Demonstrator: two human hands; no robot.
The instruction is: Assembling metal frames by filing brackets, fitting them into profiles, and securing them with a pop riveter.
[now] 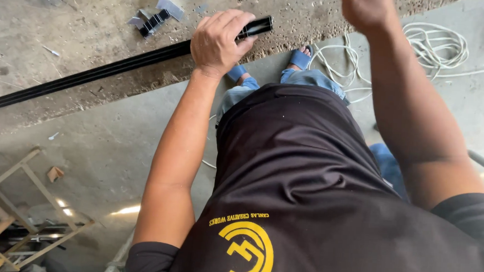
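glossy black metal profile (107,71) on a rough, gritty board worktop (49,26).

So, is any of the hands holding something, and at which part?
The left hand grips the long black profile strip close to its near end. The right hand is partly out of view; cannot tell.

One view only, from a camera worn on the person's head. It faces steeply downward along the person's own torso, close enough that the dark printed shirt (316,200) fills the lower half. Beyond it, the rough grey worktop (65,33) crosses the upper frame and the bare concrete floor (103,151) lies below.
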